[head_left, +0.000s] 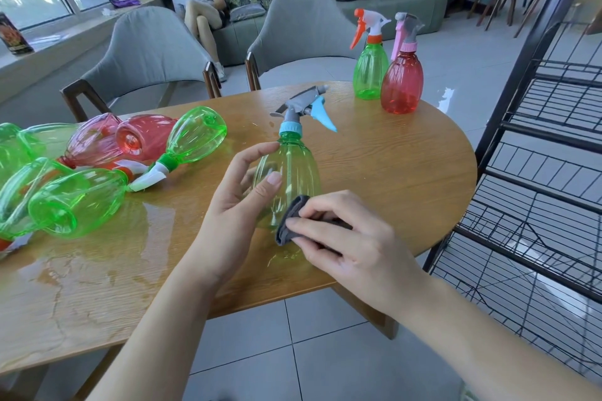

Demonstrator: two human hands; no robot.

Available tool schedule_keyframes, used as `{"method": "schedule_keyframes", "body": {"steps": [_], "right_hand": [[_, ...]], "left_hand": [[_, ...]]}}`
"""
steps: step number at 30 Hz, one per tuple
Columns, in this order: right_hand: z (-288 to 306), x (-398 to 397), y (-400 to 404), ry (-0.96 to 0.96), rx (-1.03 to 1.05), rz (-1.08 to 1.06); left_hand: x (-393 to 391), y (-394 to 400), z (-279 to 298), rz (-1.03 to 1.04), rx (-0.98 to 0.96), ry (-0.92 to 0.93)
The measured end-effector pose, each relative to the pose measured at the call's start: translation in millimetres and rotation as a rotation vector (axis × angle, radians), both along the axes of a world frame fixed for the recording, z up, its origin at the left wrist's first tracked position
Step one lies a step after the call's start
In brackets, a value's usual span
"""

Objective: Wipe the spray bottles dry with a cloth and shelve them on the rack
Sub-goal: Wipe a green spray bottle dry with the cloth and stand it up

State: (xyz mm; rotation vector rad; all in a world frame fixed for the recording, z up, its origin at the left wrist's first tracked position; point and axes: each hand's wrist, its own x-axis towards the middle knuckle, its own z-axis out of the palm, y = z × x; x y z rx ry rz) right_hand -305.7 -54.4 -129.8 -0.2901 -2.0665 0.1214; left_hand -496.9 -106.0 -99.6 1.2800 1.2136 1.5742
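left hand (237, 202) holding green bottle (290, 172), right hand (342, 238) pressing grey cloth (291, 221) on it

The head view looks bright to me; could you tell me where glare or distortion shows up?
Head view: window light glares off the wet table and floor tiles; the wide angle bends the black rack uprights; the bottle and cloth stay sharp.

so both forearms are bare all the way up to the frame edge, no sleeves showing; left hand (234, 205) and right hand (342, 238) have no gloves, rings, watch or bracelets; nails short and plain, no polish as far as I can see
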Motion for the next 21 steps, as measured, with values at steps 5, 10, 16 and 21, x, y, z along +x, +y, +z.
{"method": "schedule_keyframes", "body": {"steps": [5, 10, 16, 21], "right_hand": [[-4, 6, 4, 0.021, -0.076, 0.045], [0, 4, 8, 0.117, -0.083, -0.069], [12, -2, 13, 0.248, -0.244, -0.128], [14, -6, 18, 0.303, -0.419, -0.175]], "left_hand": [[-4, -2, 2, -0.112, -0.002, -0.121], [-5, -3, 4, -0.173, -0.001, -0.091], [-7, -5, 6, -0.230, 0.000, -0.032], [-9, -5, 9, -0.263, -0.003, 0.002]]}}
